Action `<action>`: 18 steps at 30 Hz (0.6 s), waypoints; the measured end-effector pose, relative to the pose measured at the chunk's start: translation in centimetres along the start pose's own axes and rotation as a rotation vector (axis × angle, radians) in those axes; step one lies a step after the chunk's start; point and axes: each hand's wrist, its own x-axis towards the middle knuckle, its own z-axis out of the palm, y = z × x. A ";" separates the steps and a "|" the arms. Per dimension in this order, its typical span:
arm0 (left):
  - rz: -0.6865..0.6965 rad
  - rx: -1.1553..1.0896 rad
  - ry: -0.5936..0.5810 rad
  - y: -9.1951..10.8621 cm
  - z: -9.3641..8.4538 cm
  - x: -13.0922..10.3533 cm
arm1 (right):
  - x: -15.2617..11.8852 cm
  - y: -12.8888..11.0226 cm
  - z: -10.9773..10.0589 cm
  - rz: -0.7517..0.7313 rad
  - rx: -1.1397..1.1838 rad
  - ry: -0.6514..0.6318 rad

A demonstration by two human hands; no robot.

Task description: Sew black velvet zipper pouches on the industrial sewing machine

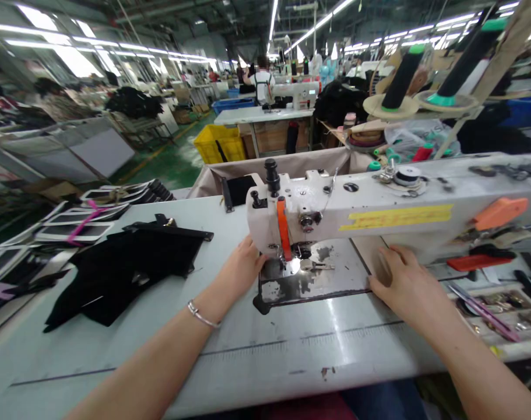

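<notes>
Lighting: bright, even, from long white ceiling strip lights [94, 44]. Glare: sheen on the pale grey desk [335, 332] just below the right hand [405, 286], and on the worn metal needle plate [309, 283] between the hands. Shadows: soft, faint. Focus: centre sharp; far background hazy. Distortion: wide-angle bending and smear at the edges.

The surface [291, 350] is looking like smooth pale laminate, catching a soft glare and showing a few scuffs. The sewing machine [379, 216] is wearing cream enamel, slightly glossy and chipped in spots, with a matt yellow paper label [396, 217] stuck on. The metal plate [309, 283] under the needle is shining but worn and blotchy. The black cloth [116, 274] is lying matt and soft-looking. A thin shiny metal bracelet [200, 315] is glinting on the left wrist. The orange lever [284, 227] is reading as smooth plastic.
</notes>
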 end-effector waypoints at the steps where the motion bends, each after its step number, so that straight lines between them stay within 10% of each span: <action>1: -0.014 -0.001 -0.009 0.2 0.0 -0.9 | 0.0 -0.1 0.0 0.010 0.018 0.012; 18: 0.009 0.023 0.031 1.6 0.1 -4.2 | 0.9 -2.4 -0.1 -0.026 -0.073 0.038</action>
